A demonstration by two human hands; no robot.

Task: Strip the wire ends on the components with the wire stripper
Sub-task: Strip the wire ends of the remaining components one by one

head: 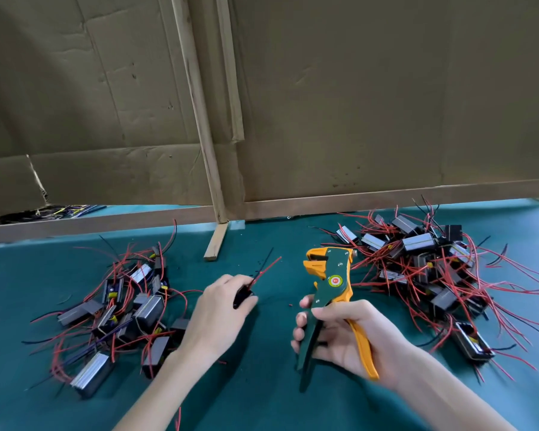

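Left pile of components (115, 318): wires sprawl toward middle. Left grip (221, 309) curled round black component (242, 297); red wire (268, 269) points up-right, tip short of stripper mouth. Bare counter (262, 384) lane between piles, room to work. Wire stripper (332, 275) upright in right grip (346, 334), fingers wrapped on spread handles. Suggest: feed tip square, shallow, then squeeze. Right pile (433, 269) wires crowd stripper head. Cardboard wall (355, 104) close behind.

Component heaps (115, 315) left and right (433, 272) — wire stripper (330, 293) between.
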